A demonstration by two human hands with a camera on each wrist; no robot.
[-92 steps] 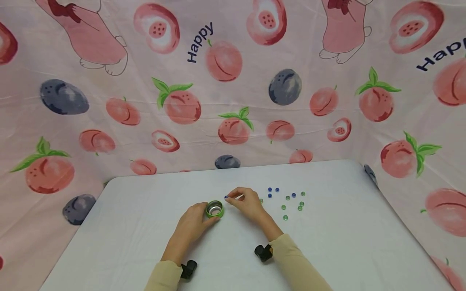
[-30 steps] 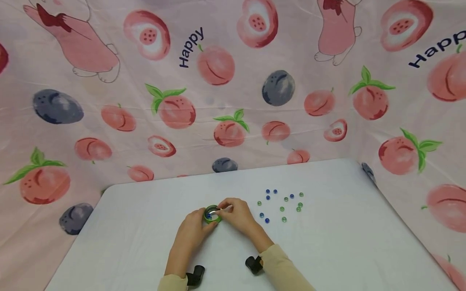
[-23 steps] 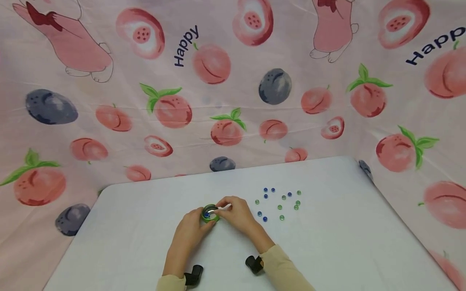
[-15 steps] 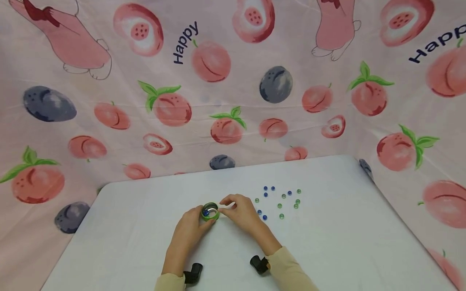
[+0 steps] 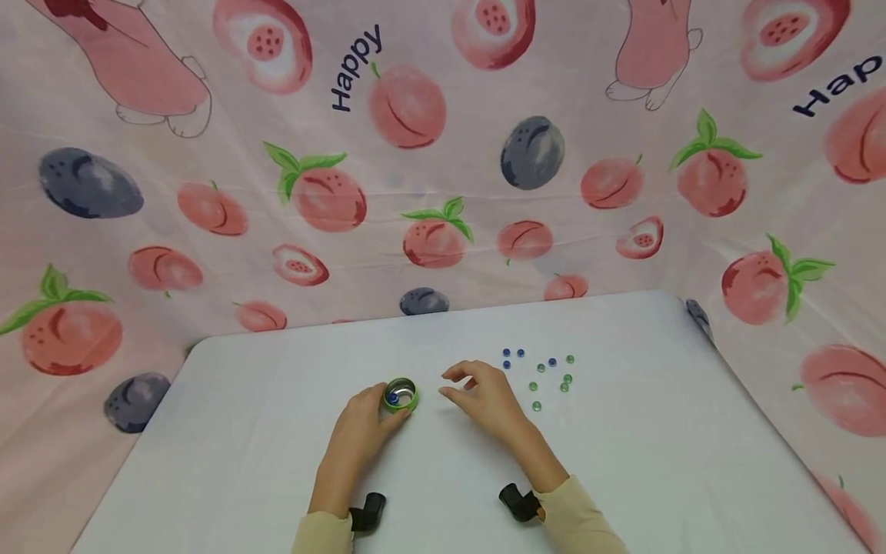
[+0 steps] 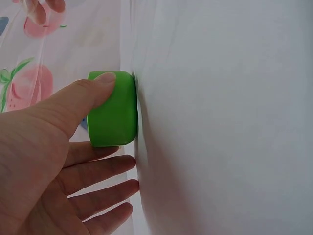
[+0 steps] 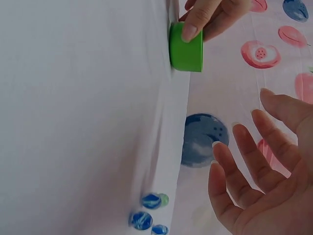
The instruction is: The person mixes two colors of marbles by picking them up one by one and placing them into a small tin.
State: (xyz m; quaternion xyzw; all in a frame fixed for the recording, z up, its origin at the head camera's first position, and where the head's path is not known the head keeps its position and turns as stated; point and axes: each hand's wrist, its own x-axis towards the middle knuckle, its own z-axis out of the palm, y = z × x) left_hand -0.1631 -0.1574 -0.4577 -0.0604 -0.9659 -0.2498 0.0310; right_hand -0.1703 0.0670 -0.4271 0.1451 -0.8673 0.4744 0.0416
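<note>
My left hand (image 5: 363,422) holds a small green cup (image 6: 113,110) with a shiny metal inside, standing on the white table. The thumb presses one side and the index finger lies along the other; the remaining fingers are spread beside it. Inside the cup lies a blue marble (image 5: 393,398). To the right, my right hand (image 5: 487,396) hovers above the table, thumb and fingers apart and nothing between them. Three blue marbles (image 7: 142,220) and a green one show below it in the right wrist view.
Several green marbles (image 5: 533,386) and blue marbles (image 5: 552,362) lie scattered right of the right hand on the white table (image 5: 277,431). A peach-printed cloth (image 5: 471,177) rises behind the table's far edge and along its sides.
About three seconds ago my right hand pinched a blue marble beside the cup. It let go over the cup, then drew back to the right with its fingers parting. The left hand still holds the cup.
</note>
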